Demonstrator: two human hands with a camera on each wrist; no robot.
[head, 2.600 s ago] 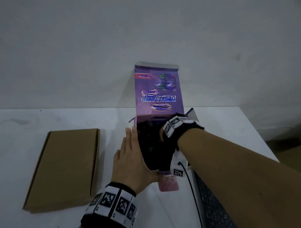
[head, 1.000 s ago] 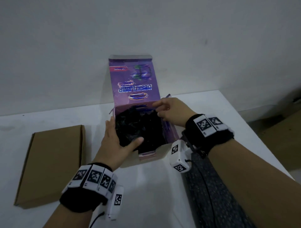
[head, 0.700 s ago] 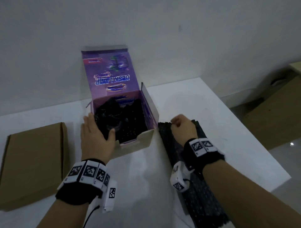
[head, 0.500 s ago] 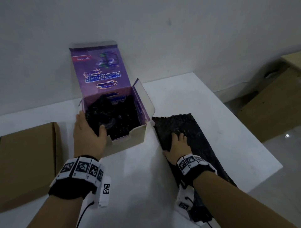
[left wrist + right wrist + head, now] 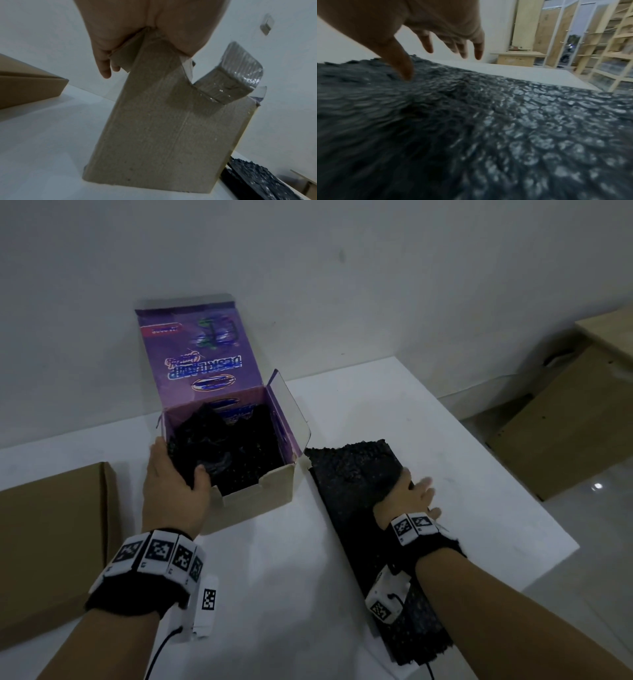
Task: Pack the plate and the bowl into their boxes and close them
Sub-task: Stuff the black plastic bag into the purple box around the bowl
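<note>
A purple box (image 5: 277,491) stands open on the white table (image 5: 274,577), its lid upright. Black bubble wrap (image 5: 239,453) fills it; what it wraps is hidden. My left hand (image 5: 178,477) grips the box's near left corner, thumb inside over the rim, fingers outside on the cardboard wall (image 5: 163,135). A long sheet of black bubble wrap (image 5: 356,474) lies to the right of the box. My right hand (image 5: 411,491) is over its right edge, fingers spread and straight (image 5: 453,46), the thumb touching the wrap (image 5: 471,121). A flat brown box (image 5: 51,542) lies shut at the left.
The table's right edge (image 5: 548,525) runs just beyond the wrap, with floor below. Wooden furniture (image 5: 575,422) stands to the right. A white wall rises behind the purple box. Shelving (image 5: 607,54) shows in the right wrist view.
My right hand left the purple box, crossed to the bubble-wrap sheet and slid from its middle to its right edge. The left hand stayed on the box's corner. The head view swung right.
</note>
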